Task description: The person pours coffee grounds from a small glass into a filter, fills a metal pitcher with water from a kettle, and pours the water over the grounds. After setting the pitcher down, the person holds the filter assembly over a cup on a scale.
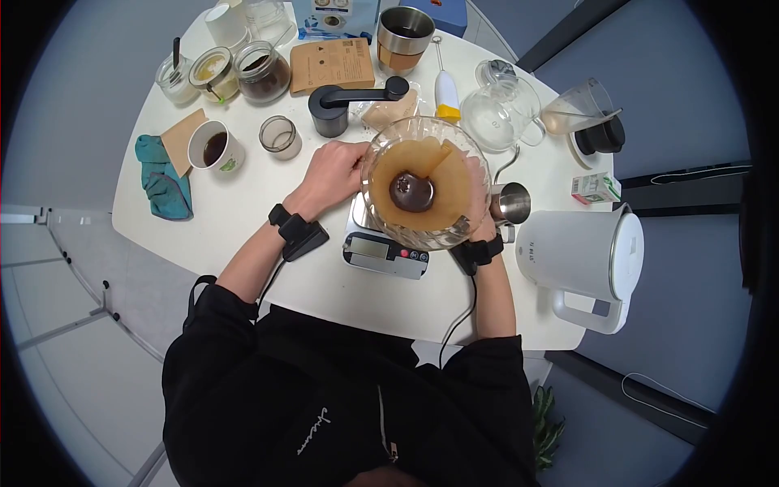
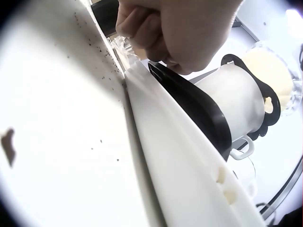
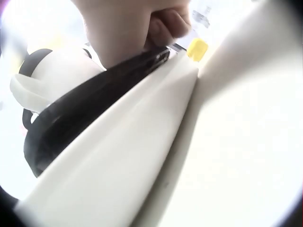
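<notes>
Sleeves (image 1: 215,318): black, pushed up off the forearms, beside the bench's (image 1: 207,243) near edge.
Kettle (image 1: 560,243): white, upright at the right, handle toward the person.
Scale (image 1: 385,254): flat on the bench in front of the person, white-sided with a black top, its display and buttons facing the near side.
Left hand (image 1: 331,173): at the scale's far left, fingers curled; whether they grip its edge I cannot tell.
Right hand (image 3: 137,28): at the scale's far right, fingers likewise curled; whether they grip I cannot tell. From the head view it lies partly behind the dripper's clear wall.
Cup (image 2: 234,99): white, upright on the scale, between the two hands.
Dripper (image 1: 373,213): clear and ribbed, on a black holder (image 2: 258,81) above the cup.
Filter (image 1: 445,195): brown paper, lining the dripper, something dark at its bottom.
Steel jug (image 1: 513,203): just beyond the right wrist, near the kettle.
Left side: paper cup (image 1: 230,160) of dark liquid, teal cloth (image 1: 166,191), small glass (image 1: 280,138).
Middle: black grinder (image 1: 329,118), whisk (image 1: 445,89), glass server (image 1: 491,122), small carton (image 1: 596,188) at the right edge.
Far row: lidless jar (image 1: 264,79) of dark grounds, brown packet (image 1: 333,65), steel tumbler (image 1: 399,40), blue bag (image 1: 337,20).
</notes>
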A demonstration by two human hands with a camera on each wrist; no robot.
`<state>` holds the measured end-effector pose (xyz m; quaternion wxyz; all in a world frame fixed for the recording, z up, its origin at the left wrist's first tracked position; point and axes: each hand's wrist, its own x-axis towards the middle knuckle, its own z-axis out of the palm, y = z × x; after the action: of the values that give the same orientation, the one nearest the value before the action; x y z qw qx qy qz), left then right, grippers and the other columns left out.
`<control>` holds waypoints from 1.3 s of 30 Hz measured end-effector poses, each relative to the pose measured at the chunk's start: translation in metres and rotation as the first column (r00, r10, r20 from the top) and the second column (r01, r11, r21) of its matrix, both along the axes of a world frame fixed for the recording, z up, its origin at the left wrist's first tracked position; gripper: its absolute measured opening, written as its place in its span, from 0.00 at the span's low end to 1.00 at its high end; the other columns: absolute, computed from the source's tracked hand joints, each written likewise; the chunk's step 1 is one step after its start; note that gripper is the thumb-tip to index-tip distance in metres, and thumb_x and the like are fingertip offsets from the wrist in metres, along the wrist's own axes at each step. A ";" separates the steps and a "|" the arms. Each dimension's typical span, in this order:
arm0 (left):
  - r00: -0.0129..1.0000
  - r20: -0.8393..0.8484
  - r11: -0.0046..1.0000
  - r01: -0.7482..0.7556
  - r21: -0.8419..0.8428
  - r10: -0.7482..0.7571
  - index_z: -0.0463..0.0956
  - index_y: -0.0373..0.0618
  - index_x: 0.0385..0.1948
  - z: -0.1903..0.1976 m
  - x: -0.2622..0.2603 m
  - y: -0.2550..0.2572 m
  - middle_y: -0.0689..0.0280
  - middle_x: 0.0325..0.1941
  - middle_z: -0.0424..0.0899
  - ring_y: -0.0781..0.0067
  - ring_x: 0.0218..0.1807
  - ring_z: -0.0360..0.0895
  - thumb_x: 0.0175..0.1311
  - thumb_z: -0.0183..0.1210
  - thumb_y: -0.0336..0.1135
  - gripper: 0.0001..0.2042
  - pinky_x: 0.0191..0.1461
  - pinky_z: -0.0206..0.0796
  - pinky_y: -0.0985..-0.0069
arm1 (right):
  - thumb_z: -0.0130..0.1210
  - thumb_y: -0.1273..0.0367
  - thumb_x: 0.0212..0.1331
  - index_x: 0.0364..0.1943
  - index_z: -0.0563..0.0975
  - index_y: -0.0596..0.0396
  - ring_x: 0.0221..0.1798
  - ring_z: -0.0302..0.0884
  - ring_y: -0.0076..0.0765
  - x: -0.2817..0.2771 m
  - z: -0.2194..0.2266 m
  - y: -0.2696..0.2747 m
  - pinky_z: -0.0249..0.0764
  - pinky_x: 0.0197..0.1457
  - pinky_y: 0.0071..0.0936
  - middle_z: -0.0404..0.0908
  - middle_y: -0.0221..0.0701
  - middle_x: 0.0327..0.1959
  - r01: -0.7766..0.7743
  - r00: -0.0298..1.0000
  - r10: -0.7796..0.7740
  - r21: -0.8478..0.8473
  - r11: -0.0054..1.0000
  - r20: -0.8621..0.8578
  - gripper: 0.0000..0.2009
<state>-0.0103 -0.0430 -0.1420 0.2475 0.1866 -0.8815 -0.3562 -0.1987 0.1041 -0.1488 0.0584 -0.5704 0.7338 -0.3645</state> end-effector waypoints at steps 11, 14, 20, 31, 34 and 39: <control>0.999 -0.005 0.998 -0.036 0.043 0.036 0.74 0.39 0.24 -0.010 -0.004 -0.006 0.51 0.19 0.74 0.46 0.25 0.72 0.56 0.54 0.36 0.09 0.28 0.63 0.60 | 0.51 0.64 0.57 0.26 0.74 0.59 0.25 0.73 0.55 -0.005 -0.002 0.003 0.68 0.27 0.40 0.75 0.46 0.21 0.030 0.999 -0.031 -0.042 0.999 -0.035 0.11; 0.999 0.010 0.997 -0.042 0.065 0.042 0.74 0.39 0.24 0.002 0.000 -0.004 0.52 0.19 0.75 0.46 0.26 0.73 0.56 0.54 0.37 0.10 0.28 0.64 0.61 | 0.51 0.64 0.56 0.26 0.75 0.59 0.25 0.73 0.55 -0.005 0.016 0.003 0.67 0.28 0.41 0.75 0.46 0.21 0.049 0.992 -0.059 -0.101 0.994 -0.109 0.11; 1.000 -0.015 0.953 -0.029 -0.302 0.025 0.76 0.41 0.22 0.018 -0.012 0.005 0.55 0.21 0.78 0.50 0.27 0.77 0.53 0.57 0.40 0.11 0.27 0.67 0.63 | 0.53 0.65 0.54 0.28 0.74 0.59 0.27 0.73 0.56 -0.008 0.012 0.011 0.68 0.29 0.42 0.76 0.45 0.23 0.047 0.983 -0.060 -0.080 0.996 -0.172 0.10; 0.999 -0.002 0.928 0.048 -0.369 -0.052 0.77 0.42 0.22 -0.011 -0.020 0.000 0.55 0.21 0.78 0.53 0.26 0.78 0.50 0.57 0.35 0.07 0.26 0.68 0.63 | 0.57 0.67 0.50 0.41 0.76 0.57 0.36 0.77 0.50 0.032 0.031 0.018 0.73 0.37 0.35 0.80 0.42 0.32 -0.027 0.964 -0.019 -0.170 0.985 -0.266 0.14; 0.998 -0.036 0.909 0.035 -0.416 -0.055 0.77 0.42 0.21 -0.010 -0.020 -0.001 0.55 0.22 0.78 0.54 0.26 0.78 0.51 0.56 0.35 0.07 0.26 0.67 0.63 | 0.58 0.67 0.49 0.43 0.76 0.56 0.36 0.78 0.49 0.037 0.035 0.016 0.74 0.37 0.34 0.80 0.41 0.32 -0.046 0.987 0.007 -0.236 0.971 -0.162 0.16; 1.000 -0.008 0.906 0.001 -0.423 -0.005 0.76 0.42 0.21 -0.014 -0.024 0.002 0.56 0.23 0.78 0.55 0.26 0.78 0.51 0.55 0.34 0.06 0.26 0.67 0.64 | 0.57 0.63 0.55 0.60 0.67 0.50 0.64 0.61 0.39 0.043 0.055 0.020 0.52 0.68 0.36 0.68 0.34 0.60 0.118 0.987 -0.154 0.443 0.889 0.047 0.27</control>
<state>-0.0344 -0.0407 -0.1558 0.2855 0.1254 -0.9369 -0.1580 -0.1559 0.1242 -0.0934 0.1893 -0.4744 0.8321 -0.2160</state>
